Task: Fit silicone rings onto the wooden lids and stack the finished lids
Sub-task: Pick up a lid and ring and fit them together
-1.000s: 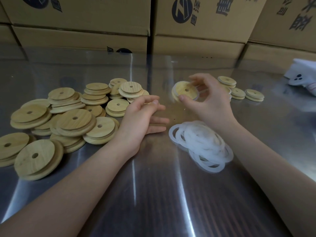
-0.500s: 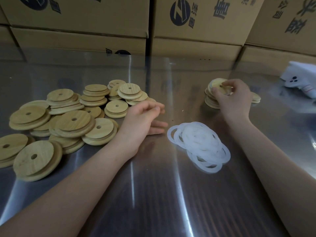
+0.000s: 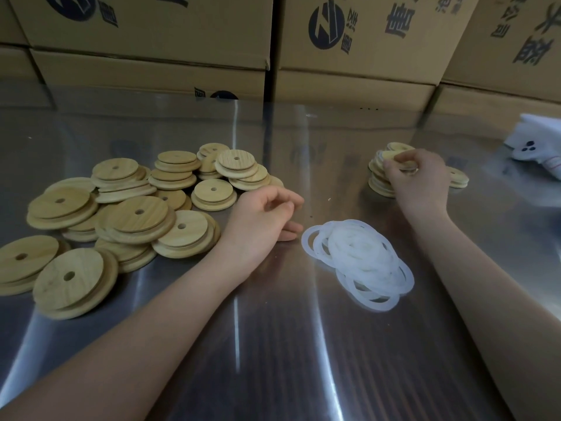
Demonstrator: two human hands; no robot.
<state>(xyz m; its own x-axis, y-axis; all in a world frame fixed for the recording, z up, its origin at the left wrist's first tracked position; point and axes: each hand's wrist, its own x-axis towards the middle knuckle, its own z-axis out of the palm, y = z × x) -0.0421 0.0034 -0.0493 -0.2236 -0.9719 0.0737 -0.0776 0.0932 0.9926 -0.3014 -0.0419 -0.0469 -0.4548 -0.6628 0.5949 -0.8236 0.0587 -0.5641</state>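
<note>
While the right hand (image 3: 420, 180) pinches a lid (image 3: 400, 161) atop the far-right stack (image 3: 379, 180), the left hand (image 3: 264, 221) rests loosely curled (holding nothing) between lid pile (image 3: 127, 214) and rings (image 3: 358, 259).

The far cardboard boxes (image 3: 349, 41) carry a dark round logo (image 3: 326, 27) and large Chinese characters, mostly cropped; one (image 3: 400, 22) reads 唐.

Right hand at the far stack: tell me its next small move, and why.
Probably let go and draw back: the right hand pinches a lid that seems to sit atop the finished stack, and the left hand lies empty beside the loose lids.
</note>
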